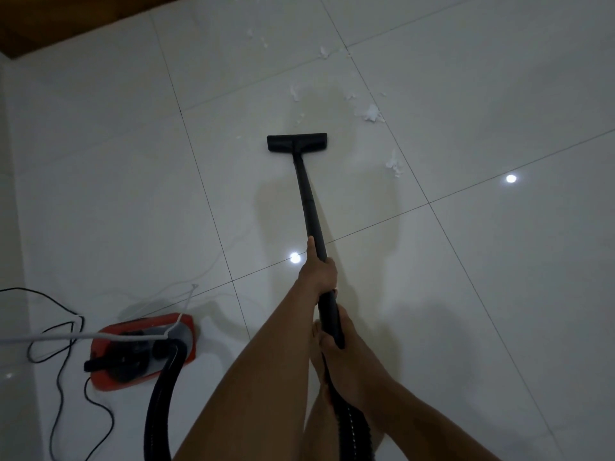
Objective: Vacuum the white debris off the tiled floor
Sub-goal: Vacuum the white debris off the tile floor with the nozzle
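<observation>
A black vacuum wand (307,201) runs from my hands down to its flat floor head (297,143), which rests on the white tiled floor (466,261). My left hand (317,267) grips the wand higher up, thumb along the tube. My right hand (336,341) holds the wand's lower end where the ribbed hose (159,394) joins. White debris lies beyond and right of the head: a clump (371,112), a smaller clump (394,166), shreds (294,93) and far bits (324,52).
The red and black vacuum body (109,374) sits at the lower left with the hose looping from it. A black cord (60,387) and a white cord (50,337) trail on the floor there. A brown wooden edge (66,18) fills the top left corner.
</observation>
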`<state>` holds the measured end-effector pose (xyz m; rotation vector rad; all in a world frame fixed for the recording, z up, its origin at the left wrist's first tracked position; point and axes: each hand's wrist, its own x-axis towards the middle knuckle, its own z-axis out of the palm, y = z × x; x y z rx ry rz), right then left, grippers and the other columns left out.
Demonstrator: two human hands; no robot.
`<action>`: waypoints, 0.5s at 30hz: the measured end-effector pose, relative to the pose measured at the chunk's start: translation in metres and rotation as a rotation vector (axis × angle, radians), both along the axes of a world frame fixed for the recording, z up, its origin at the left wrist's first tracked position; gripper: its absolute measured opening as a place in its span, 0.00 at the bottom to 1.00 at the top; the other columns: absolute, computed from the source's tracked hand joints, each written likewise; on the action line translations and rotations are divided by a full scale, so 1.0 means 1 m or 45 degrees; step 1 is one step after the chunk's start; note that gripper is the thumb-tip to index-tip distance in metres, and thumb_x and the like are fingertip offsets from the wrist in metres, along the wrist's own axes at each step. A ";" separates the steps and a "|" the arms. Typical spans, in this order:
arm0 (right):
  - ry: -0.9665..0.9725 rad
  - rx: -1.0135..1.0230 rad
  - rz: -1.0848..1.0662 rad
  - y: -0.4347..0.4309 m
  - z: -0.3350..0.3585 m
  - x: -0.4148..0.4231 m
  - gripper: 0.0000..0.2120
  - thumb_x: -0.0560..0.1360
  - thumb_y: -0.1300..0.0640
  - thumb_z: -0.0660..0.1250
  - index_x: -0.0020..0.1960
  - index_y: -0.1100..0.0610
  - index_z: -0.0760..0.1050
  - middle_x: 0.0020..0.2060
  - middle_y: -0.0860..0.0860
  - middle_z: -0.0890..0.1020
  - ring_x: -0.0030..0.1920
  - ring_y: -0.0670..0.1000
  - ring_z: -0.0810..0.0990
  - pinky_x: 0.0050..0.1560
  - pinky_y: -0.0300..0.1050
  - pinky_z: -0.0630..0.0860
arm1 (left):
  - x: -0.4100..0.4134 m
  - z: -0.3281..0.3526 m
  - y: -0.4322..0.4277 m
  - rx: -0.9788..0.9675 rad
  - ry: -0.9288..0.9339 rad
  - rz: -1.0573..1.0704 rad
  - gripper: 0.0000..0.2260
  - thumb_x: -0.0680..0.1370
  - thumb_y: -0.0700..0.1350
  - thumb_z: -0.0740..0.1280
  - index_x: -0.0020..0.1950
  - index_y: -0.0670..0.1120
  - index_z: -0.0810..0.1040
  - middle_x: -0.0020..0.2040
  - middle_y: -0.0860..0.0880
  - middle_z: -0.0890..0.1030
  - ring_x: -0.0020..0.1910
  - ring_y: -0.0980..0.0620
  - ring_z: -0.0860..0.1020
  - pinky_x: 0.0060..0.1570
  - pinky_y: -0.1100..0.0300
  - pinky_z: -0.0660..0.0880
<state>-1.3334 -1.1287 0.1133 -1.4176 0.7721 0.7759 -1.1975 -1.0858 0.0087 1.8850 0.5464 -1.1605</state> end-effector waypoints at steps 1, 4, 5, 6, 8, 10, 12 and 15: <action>0.002 -0.005 -0.003 0.000 -0.001 0.005 0.23 0.87 0.54 0.56 0.80 0.44 0.56 0.43 0.57 0.78 0.29 0.46 0.75 0.24 0.34 0.71 | 0.005 0.000 0.000 0.002 -0.004 -0.006 0.31 0.85 0.48 0.55 0.79 0.66 0.38 0.49 0.41 0.79 0.33 0.49 0.77 0.33 0.56 0.77; 0.008 -0.009 -0.007 0.001 -0.002 0.018 0.24 0.86 0.53 0.57 0.80 0.43 0.56 0.42 0.57 0.78 0.28 0.45 0.75 0.24 0.35 0.72 | 0.019 0.001 -0.001 0.000 -0.005 -0.008 0.31 0.85 0.48 0.55 0.79 0.65 0.38 0.49 0.41 0.79 0.32 0.49 0.76 0.32 0.56 0.77; 0.009 -0.003 -0.011 0.001 -0.002 0.023 0.24 0.86 0.53 0.57 0.80 0.43 0.56 0.41 0.57 0.78 0.27 0.45 0.75 0.24 0.35 0.72 | 0.024 0.001 -0.001 -0.004 0.001 -0.005 0.31 0.85 0.48 0.55 0.79 0.65 0.38 0.48 0.41 0.79 0.32 0.49 0.76 0.32 0.56 0.77; 0.011 0.009 -0.020 0.002 -0.002 0.027 0.24 0.86 0.53 0.57 0.80 0.42 0.55 0.41 0.57 0.78 0.26 0.45 0.75 0.24 0.36 0.72 | 0.028 0.002 -0.001 -0.008 0.007 -0.002 0.32 0.85 0.47 0.55 0.79 0.66 0.38 0.47 0.41 0.78 0.32 0.48 0.76 0.32 0.56 0.77; 0.026 0.032 -0.040 0.003 -0.002 0.036 0.26 0.86 0.53 0.57 0.80 0.39 0.53 0.41 0.58 0.77 0.27 0.47 0.75 0.25 0.38 0.74 | 0.038 0.003 0.000 -0.013 0.012 0.005 0.31 0.85 0.47 0.55 0.79 0.66 0.38 0.46 0.41 0.78 0.32 0.48 0.76 0.30 0.57 0.76; 0.047 0.044 -0.048 0.004 -0.005 0.045 0.27 0.86 0.53 0.57 0.80 0.38 0.52 0.42 0.59 0.78 0.28 0.49 0.75 0.25 0.39 0.74 | 0.047 0.003 0.000 -0.015 0.009 0.007 0.31 0.85 0.47 0.55 0.79 0.66 0.38 0.47 0.42 0.78 0.32 0.49 0.76 0.29 0.58 0.75; 0.054 0.050 -0.061 0.005 -0.009 0.053 0.27 0.86 0.52 0.58 0.80 0.36 0.51 0.41 0.60 0.77 0.28 0.49 0.75 0.26 0.40 0.75 | 0.057 0.002 -0.001 -0.015 0.004 -0.002 0.31 0.85 0.47 0.55 0.79 0.65 0.38 0.48 0.42 0.77 0.32 0.49 0.76 0.29 0.58 0.75; 0.033 0.057 -0.065 0.003 -0.013 0.067 0.27 0.86 0.52 0.57 0.79 0.32 0.51 0.40 0.60 0.77 0.27 0.49 0.76 0.28 0.41 0.76 | 0.072 -0.001 -0.003 -0.010 -0.002 -0.008 0.31 0.85 0.47 0.54 0.80 0.65 0.38 0.49 0.41 0.78 0.33 0.49 0.77 0.31 0.57 0.76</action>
